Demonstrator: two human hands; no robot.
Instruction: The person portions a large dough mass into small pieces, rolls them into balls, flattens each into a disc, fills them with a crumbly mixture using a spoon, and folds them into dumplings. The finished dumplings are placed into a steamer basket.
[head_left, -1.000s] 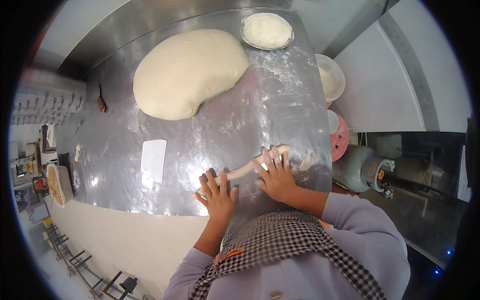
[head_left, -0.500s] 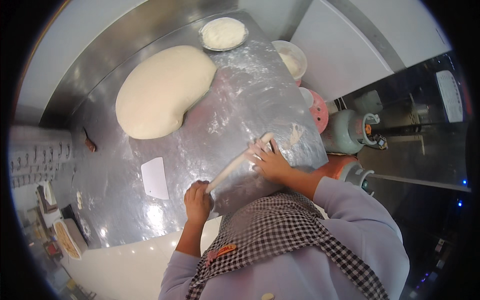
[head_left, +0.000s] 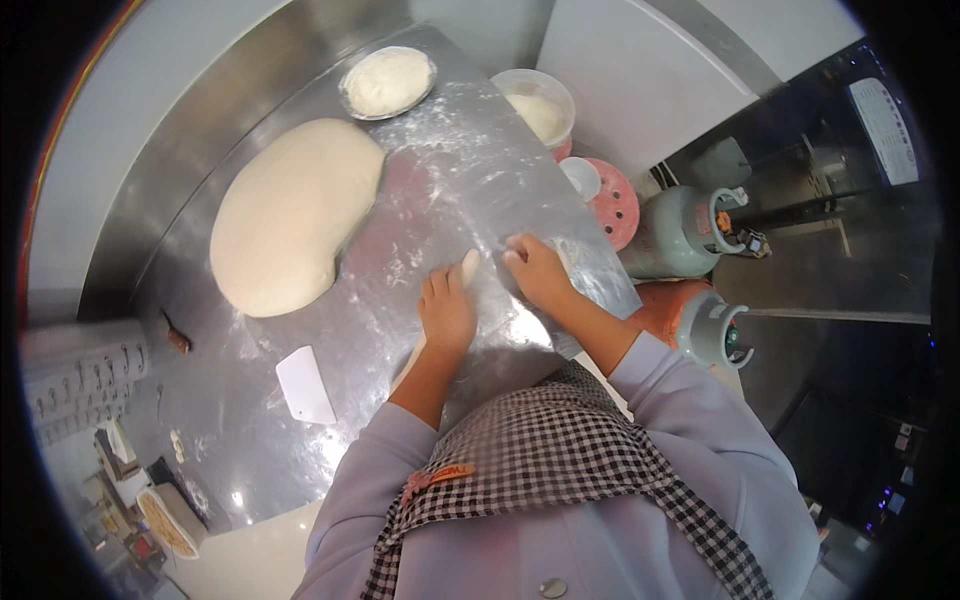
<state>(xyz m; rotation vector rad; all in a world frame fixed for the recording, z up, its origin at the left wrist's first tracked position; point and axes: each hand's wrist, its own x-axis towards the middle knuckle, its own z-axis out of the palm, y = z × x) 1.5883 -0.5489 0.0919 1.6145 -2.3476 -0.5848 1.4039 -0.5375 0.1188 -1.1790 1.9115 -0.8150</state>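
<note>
A thin dough rope (head_left: 470, 263) lies on the steel table, its far end poking out past the fingers of my left hand (head_left: 447, 308). That hand is closed over the rope, which shows again beside my wrist. Just to the right, apart from the rope end, is my right hand (head_left: 537, 268) with fingers curled in. Whatever it holds, if anything, is hidden. A large smooth slab of dough (head_left: 295, 215) rests at the far left. Nearer, to the left of my left arm, a white dough scraper (head_left: 306, 386) lies flat.
A bowl of flour (head_left: 388, 83) stands at the table's far end. Flour dusts the steel table (head_left: 450, 175). Off its right edge are a white tub (head_left: 540, 105), a pink stool (head_left: 612, 205) and gas cylinders (head_left: 670, 235). A small brush-like tool (head_left: 177, 338) lies at the left.
My left hand has moved from the rope's near end to close to its far end. My right hand has come off the rope and its fingers have curled. The view has shifted slightly.
</note>
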